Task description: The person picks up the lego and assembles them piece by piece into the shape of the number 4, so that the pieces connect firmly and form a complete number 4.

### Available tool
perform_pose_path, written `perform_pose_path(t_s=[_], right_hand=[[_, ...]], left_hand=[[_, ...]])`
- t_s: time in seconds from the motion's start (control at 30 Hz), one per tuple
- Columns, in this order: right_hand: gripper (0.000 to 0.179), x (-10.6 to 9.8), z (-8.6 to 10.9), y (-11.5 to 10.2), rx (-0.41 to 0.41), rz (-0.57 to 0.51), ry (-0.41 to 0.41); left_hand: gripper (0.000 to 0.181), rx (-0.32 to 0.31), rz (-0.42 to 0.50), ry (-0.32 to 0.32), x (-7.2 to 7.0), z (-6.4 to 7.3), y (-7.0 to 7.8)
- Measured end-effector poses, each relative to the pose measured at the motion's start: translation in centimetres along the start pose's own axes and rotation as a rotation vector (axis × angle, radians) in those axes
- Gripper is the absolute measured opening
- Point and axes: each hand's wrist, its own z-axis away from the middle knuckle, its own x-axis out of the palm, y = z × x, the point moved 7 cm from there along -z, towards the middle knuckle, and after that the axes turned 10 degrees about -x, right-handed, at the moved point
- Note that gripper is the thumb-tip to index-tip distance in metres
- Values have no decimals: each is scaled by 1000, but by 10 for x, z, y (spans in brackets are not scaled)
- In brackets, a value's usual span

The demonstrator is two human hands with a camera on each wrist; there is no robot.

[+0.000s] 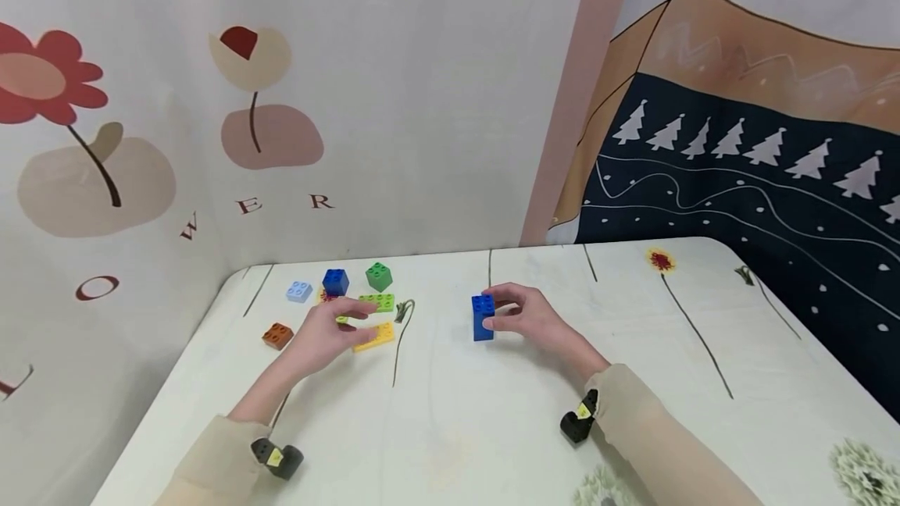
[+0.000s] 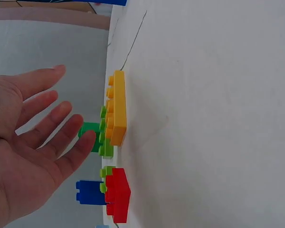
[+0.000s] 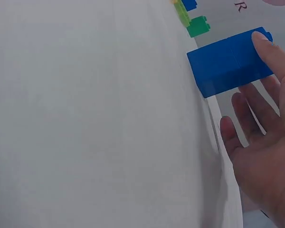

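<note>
My right hand (image 1: 532,320) pinches a tall blue block (image 1: 481,326) between thumb and fingers; it stands upright on the table. A faint seam in the right wrist view suggests two stacked blue bricks (image 3: 225,64). My left hand (image 1: 329,340) is above the loose bricks, its fingers spread and holding nothing. Closest to it is a yellow brick (image 1: 380,336), with a lime green brick (image 1: 380,301) behind. In the left wrist view a red brick (image 2: 118,195) lies beside another lime piece; the left hand hides it in the head view.
Behind the left hand are a dark blue brick (image 1: 335,282), a green brick (image 1: 378,276) and a light blue brick (image 1: 298,292). A brown-orange brick (image 1: 277,336) lies left of it. A flower-printed white cloth (image 1: 450,420) covers the table, with a patterned curtain (image 1: 436,100) behind.
</note>
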Motion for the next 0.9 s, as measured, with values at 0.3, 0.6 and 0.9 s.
perform_pose_path(t_s=[0.3,0.6,0.9], right_hand=[[41,1,0,-3,12,-20,28],[40,1,-2,0,11,-12,28],[39,1,0,0,-5,-15,31]], left_hand=[[39,-4,-45,-18,1,-9,-16],[51,-12,-89,-69,10,-17,-29],[55,-64,-112,-63,16,-20,-34]])
